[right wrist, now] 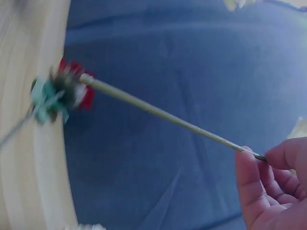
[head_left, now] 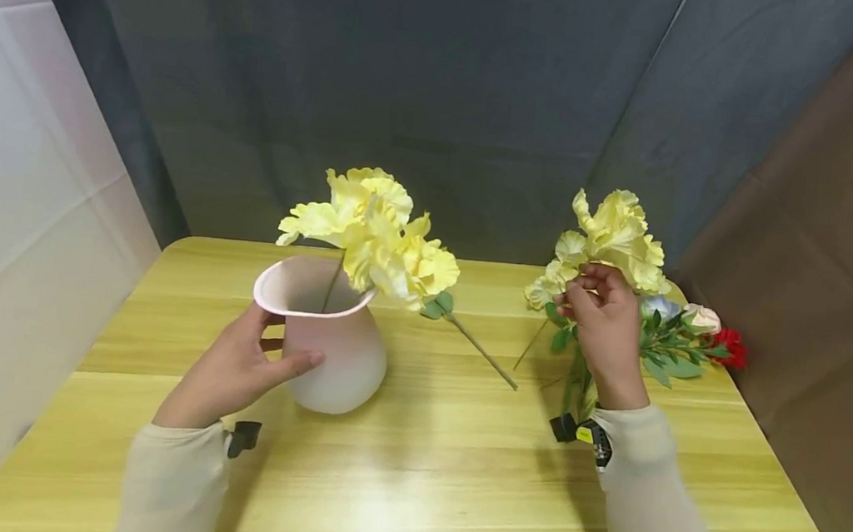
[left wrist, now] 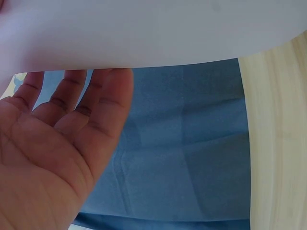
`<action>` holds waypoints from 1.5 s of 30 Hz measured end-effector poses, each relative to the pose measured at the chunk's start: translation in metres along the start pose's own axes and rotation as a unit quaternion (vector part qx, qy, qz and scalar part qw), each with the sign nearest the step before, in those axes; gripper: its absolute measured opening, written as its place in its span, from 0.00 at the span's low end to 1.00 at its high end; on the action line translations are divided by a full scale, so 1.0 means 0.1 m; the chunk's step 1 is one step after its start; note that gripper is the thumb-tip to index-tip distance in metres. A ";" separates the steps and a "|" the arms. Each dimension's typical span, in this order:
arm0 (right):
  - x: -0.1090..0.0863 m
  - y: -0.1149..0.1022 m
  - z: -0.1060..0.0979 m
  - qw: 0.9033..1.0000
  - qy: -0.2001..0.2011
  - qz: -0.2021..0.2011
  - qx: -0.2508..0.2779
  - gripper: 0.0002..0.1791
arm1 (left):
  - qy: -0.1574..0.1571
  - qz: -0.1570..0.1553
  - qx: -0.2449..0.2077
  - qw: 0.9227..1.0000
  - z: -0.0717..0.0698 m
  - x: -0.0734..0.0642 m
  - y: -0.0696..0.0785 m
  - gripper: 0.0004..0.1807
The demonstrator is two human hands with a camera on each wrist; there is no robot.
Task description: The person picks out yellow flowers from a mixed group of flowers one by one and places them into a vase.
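Dark grey cloth (head_left: 410, 89) hangs behind a wood-grained table (head_left: 379, 488), with a white cloth (head_left: 51, 161) to the left of the vase and a brown cloth (head_left: 828, 222) well off to its right. Pale and round-bellied, the vase (head_left: 339, 368) stands upright on the table, and the left hand (head_left: 242, 364) grips its left side, thumb across the front and fingers behind. Out of the vase's mouth rises a thin stem, and yellow blooms (head_left: 369, 228) spread above and beyond its right rim. Just right of the vase, a loose stem (head_left: 483, 351) with green leaves slants across the table. Farther right of the vase, the right hand (head_left: 605, 330) clamps a slender stem (right wrist: 168, 115) between thumb and fingers; next to that hand are more yellow petals (head_left: 620, 235), though I can't tell how many flowers they make up. Past this hand, farthest from the vase, a bluish flower (head_left: 661, 307), a peach flower (head_left: 703, 319) and a red flower (head_left: 732, 348) lie close together among green leaves (head_left: 679, 353). Beige sleeves (head_left: 172, 480) reach in from the near side of the vase.
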State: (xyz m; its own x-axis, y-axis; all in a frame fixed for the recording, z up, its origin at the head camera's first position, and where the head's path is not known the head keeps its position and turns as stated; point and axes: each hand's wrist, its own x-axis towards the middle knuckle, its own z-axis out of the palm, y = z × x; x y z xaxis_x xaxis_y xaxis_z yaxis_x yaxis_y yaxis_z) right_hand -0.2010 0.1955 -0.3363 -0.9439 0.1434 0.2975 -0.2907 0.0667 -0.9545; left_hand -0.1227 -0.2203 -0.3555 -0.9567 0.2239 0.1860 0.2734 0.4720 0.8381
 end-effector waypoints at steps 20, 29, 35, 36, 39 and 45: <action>-0.46 -0.40 0.65 0.946 0.032 -0.132 0.294 0.07 | 0.004 0.000 -0.005 1.000 -0.03 -0.01 -0.01 0.45; -0.61 -0.53 0.98 0.908 0.044 -0.190 0.370 0.07 | 0.009 0.001 0.000 1.000 -0.02 -0.01 -0.02 0.43; -0.65 -0.62 1.19 0.898 0.036 -0.220 0.379 0.07 | 0.011 -0.001 0.000 1.000 0.00 0.00 -0.03 0.43; -0.65 -0.64 1.22 0.898 0.034 -0.224 0.377 0.07 | 0.010 0.000 -0.002 1.000 0.00 0.01 -0.03 0.43; -0.64 -0.65 1.32 0.904 0.031 -0.236 0.355 0.07 | 0.007 0.000 -0.006 1.000 0.01 0.01 -0.03 0.43; -0.59 -0.59 1.46 0.923 0.043 -0.246 0.293 0.05 | 0.004 -0.003 -0.015 1.000 0.02 0.02 -0.02 0.44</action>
State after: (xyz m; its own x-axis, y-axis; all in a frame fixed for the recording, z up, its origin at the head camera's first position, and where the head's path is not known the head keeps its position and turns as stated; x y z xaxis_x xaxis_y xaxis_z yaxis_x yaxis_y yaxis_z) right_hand -0.1508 0.0385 -0.3006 -0.6666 0.3183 0.6740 -0.7393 -0.3975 -0.5435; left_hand -0.1251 -0.2191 -0.3578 -0.9590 0.2149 0.1847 0.2648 0.4477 0.8541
